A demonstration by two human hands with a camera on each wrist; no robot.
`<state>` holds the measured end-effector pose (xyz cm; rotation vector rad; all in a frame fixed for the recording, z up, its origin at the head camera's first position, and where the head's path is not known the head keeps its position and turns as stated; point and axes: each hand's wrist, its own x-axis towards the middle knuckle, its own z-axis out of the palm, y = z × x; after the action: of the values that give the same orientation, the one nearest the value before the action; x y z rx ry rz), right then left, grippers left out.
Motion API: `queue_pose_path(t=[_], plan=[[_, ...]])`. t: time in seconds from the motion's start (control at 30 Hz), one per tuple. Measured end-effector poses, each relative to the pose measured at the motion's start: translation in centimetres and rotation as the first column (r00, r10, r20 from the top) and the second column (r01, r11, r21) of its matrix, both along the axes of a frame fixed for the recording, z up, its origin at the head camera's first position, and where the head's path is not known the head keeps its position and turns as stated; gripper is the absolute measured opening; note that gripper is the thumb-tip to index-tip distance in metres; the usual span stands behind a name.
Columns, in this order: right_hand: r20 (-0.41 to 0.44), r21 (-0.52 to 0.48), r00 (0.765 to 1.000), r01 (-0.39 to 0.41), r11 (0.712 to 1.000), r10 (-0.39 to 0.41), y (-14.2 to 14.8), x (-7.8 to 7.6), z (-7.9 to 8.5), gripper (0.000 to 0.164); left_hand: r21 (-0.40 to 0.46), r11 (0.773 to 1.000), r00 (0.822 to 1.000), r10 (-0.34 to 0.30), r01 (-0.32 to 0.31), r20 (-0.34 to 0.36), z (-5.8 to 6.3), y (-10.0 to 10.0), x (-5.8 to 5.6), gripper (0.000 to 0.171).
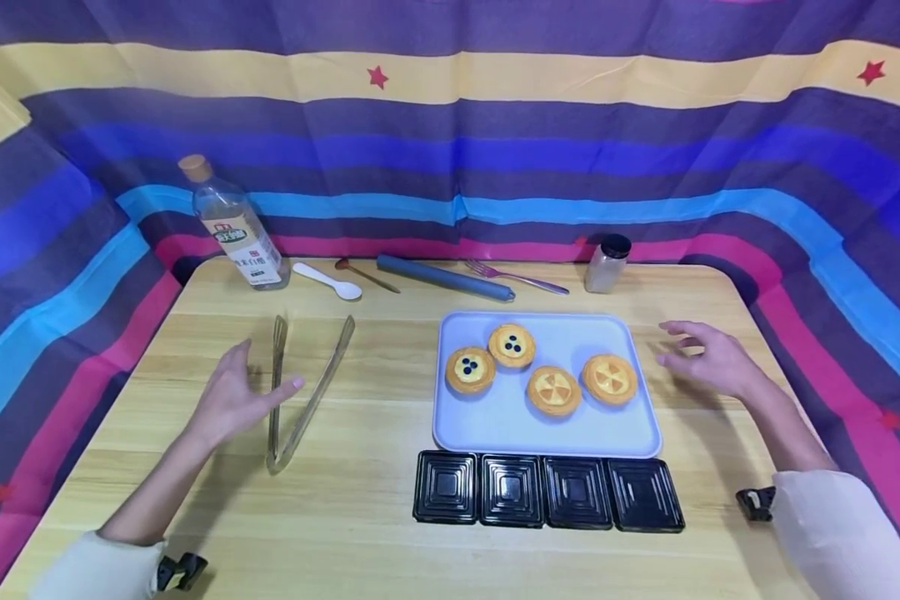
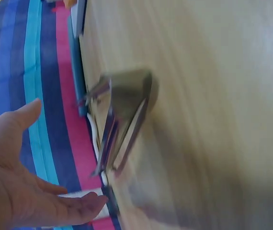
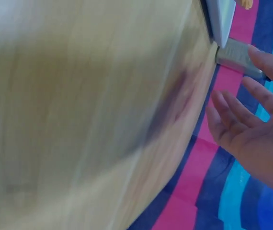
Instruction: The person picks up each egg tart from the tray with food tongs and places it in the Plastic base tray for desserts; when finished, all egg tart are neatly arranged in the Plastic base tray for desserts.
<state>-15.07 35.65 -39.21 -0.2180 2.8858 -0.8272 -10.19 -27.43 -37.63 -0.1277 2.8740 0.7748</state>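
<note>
My left hand (image 1: 232, 396) hovers over the left part of the table, thumb and fingers spread and holding nothing. Close beside it stands a pair of metal tongs (image 1: 306, 417), arms apart, also visible in the left wrist view as tongs (image 2: 129, 96). On the right, my right hand (image 1: 708, 358) is in the air with loosely bent fingers and nothing in them. Between the hands lies a pale tray (image 1: 495, 425) bearing several tarts: berry-dotted ones such as this tart (image 1: 470, 370) and others with a wedge pattern like this tart (image 1: 553, 391).
Several black square containers (image 1: 510, 490) sit in a row before the tray. Along the back are a vinegar bottle (image 1: 243, 237), a white spoon (image 1: 328, 282), a small wooden spoon (image 1: 367, 273), a blue-grey rod (image 1: 446, 278), a fork (image 1: 517, 275) and a black-lidded jar (image 1: 607, 264). A striped cloth (image 1: 450, 158) surrounds the table.
</note>
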Motion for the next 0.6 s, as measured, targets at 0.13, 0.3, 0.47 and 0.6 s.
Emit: queue_pose_path(t=[0.13, 0.3, 0.47, 0.6], plan=[[0.021, -0.059, 1.000, -0.005, 0.998, 0.006, -0.3, -0.5, -0.7, 0.050, -0.002, 1.000, 0.999, -0.009, 0.009, 0.034, -0.6, 1.1, 0.9, 0.118], [0.121, -0.123, 0.992, -0.011, 0.992, 0.025, -0.9, -1.5, -1.2, 0.046, 0.004, 1.000, 0.999, 0.000, 0.000, 0.053, -1.8, 2.2, 2.2, 0.121], [0.170, -0.163, 0.984, -0.022, 0.986, 0.050, -1.5, -2.5, -1.5, 0.045, -0.007, 0.999, 0.998, 0.039, -0.038, 0.050, -2.4, 2.9, 2.6, 0.118], [0.180, -0.168, 0.982, -0.024, 0.985, 0.055, -1.8, -3.1, -1.8, 0.041, -0.002, 0.999, 0.998, 0.048, -0.048, 0.049, -2.7, 3.2, 2.2, 0.113]])
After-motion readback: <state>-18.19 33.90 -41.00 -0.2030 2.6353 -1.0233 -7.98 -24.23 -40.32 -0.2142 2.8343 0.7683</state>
